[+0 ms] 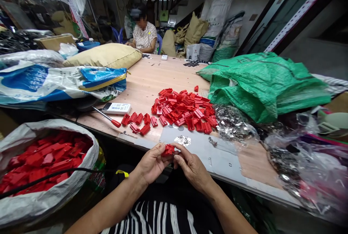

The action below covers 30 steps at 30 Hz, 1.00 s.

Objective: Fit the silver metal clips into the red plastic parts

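A small red plastic part (pixel 168 150) is held above my lap at the table's near edge. My left hand (pixel 153 163) pinches it between thumb and fingers. From the other side, my right hand (pixel 191 167) has its bent index finger and thumb closed at the part's right end; whether a smaller piece sits between them is hidden. Just beyond my hands, a patch of small shiny metal pieces (pixel 183 140) lies on a grey sheet (pixel 225 156). Behind it spreads a heap of similar red plastic parts (pixel 185 109), with several loose ones (pixel 145 129) to its left.
An open white sack (pixel 89 147) of red parts stands at left. A red-handled screwdriver (pixel 115 122) lies by a white device (pixel 116 108). On the right are a green sack (pixel 266 81) and plastic bags of metal pieces (pixel 235 123). A person (pixel 145 34) sits across the table.
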Each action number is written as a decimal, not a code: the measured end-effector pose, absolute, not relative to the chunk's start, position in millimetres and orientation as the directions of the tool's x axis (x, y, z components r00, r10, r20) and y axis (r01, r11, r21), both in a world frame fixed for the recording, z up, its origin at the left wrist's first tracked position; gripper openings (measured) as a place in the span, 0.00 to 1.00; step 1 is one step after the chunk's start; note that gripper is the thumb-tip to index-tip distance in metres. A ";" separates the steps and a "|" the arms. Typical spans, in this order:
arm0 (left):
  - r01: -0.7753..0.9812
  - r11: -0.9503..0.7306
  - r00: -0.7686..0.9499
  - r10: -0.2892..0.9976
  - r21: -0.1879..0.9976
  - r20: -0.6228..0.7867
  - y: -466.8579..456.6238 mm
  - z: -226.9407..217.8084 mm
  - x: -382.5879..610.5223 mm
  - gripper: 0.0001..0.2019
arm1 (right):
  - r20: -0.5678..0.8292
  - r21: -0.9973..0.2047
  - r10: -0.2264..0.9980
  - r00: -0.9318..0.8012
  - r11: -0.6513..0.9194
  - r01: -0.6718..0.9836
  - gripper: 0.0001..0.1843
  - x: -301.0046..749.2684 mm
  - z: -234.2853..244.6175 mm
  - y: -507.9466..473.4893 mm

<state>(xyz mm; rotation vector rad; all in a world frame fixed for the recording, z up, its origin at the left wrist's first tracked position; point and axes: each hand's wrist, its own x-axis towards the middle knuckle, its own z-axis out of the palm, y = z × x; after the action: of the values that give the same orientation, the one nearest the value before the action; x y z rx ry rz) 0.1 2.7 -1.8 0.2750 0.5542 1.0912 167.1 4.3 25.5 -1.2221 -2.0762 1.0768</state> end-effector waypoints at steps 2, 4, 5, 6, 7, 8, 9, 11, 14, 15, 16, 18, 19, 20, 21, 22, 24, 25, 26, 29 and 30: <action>-0.776 0.461 0.352 0.883 0.431 -0.311 1.7 -2.0 0.4 0.06 | 0.034 -0.805 0.885 -0.463 0.299 0.512 0.21 165.7 25.5 5.2; -0.787 0.461 0.352 0.881 0.409 -0.316 1.2 -0.7 0.7 0.06 | 0.048 -0.781 0.895 -0.444 0.311 0.542 0.20 165.2 25.7 6.3; -0.795 0.455 0.345 0.884 0.402 -0.317 1.0 0.3 0.9 0.06 | 0.057 -0.773 0.899 -0.435 0.316 0.551 0.20 165.2 25.9 6.8; -0.802 0.448 0.337 0.886 0.395 -0.319 1.0 1.4 0.9 0.06 | 0.063 -0.767 0.900 -0.431 0.320 0.556 0.20 165.2 26.2 7.3; -0.808 0.444 0.332 0.886 0.388 -0.324 0.9 2.5 0.9 0.05 | 0.067 -0.764 0.899 -0.433 0.325 0.557 0.20 165.2 26.5 7.9; -0.811 0.444 0.329 0.885 0.382 -0.330 0.9 3.4 0.9 0.05 | 0.067 -0.761 0.895 -0.441 0.332 0.557 0.20 165.2 27.0 8.4; -0.811 0.449 0.331 0.881 0.376 -0.338 0.8 4.1 0.9 0.05 | 0.066 -0.758 0.890 -0.451 0.339 0.558 0.20 165.2 27.4 9.0; -0.808 0.458 0.333 0.874 0.371 -0.353 0.5 4.5 0.9 0.06 | 0.061 -0.749 0.882 -0.468 0.350 0.563 0.20 165.1 28.1 10.1; -0.817 0.440 0.313 0.881 0.372 -0.354 -0.1 3.5 1.4 0.05 | 0.060 -0.734 0.885 -0.462 0.353 0.580 0.18 164.3 28.4 11.7; -0.825 0.425 0.300 0.888 0.373 -0.349 -0.2 3.0 1.5 0.05 | 0.063 -0.732 0.888 -0.455 0.351 0.584 0.17 163.7 28.3 12.1; -0.832 0.410 0.287 0.895 0.374 -0.342 -0.1 2.6 1.5 0.05 | 0.070 -0.731 0.891 -0.448 0.351 0.585 0.16 162.8 28.0 12.5; -0.841 0.390 0.271 0.904 0.376 -0.332 0.5 2.3 0.7 0.06 | 0.092 -0.735 0.894 -0.438 0.358 0.576 0.15 160.3 27.1 13.5; -0.842 0.385 0.266 0.906 0.379 -0.330 0.8 2.3 -0.1 0.06 | 0.105 -0.738 0.894 -0.436 0.364 0.568 0.14 158.7 26.4 14.2; -0.841 0.382 0.262 0.907 0.384 -0.330 1.2 2.4 -1.1 0.07 | 0.114 -0.742 0.892 -0.438 0.369 0.559 0.14 156.9 25.7 15.3; -0.836 0.382 0.261 0.908 0.393 -0.329 1.5 2.4 -2.4 0.08 | 0.121 -0.750 0.891 -0.437 0.371 0.547 0.14 155.1 24.9 16.9; -0.828 0.385 0.262 0.908 0.407 -0.326 1.8 2.2 -3.8 0.08 | 0.127 -0.764 0.893 -0.431 0.366 0.532 0.14 153.3 24.1 19.3; -0.805 0.398 0.263 0.905 0.441 -0.335 2.4 1.5 -6.7 0.09 | 0.136 -0.799 0.907 -0.399 0.339 0.496 0.17 150.1 22.4 27.0; -0.790 0.401 0.252 0.902 0.463 -0.352 3.1 0.9 -8.3 0.10 | 0.139 -0.815 0.916 -0.376 0.322 0.483 0.19 148.8 21.7 32.3; -0.774 0.399 0.226 0.899 0.491 -0.374 4.0 0.2 -9.9 0.10 | 0.139 -0.822 0.925 -0.353 0.306 0.480 0.21 147.6 21.1 38.5; -0.725 0.327 0.065 0.908 0.605 -0.413 8.7 -1.6 -15.5 0.13 | 0.139 -0.767 0.938 -0.318 0.305 0.564 0.17 144.0 18.8 60.6; -0.705 0.283 0.002 0.918 0.650 -0.397 10.5 -1.9 -17.5 0.14 | 0.149 -0.718 0.936 -0.318 0.323 0.616 0.15 142.3 17.7 68.2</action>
<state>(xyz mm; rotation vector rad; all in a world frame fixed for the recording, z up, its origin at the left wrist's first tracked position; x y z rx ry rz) -17.5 10.5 -1.9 0.2985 0.8874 1.3025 142.3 68.2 17.7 -1.3629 -2.0368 0.7494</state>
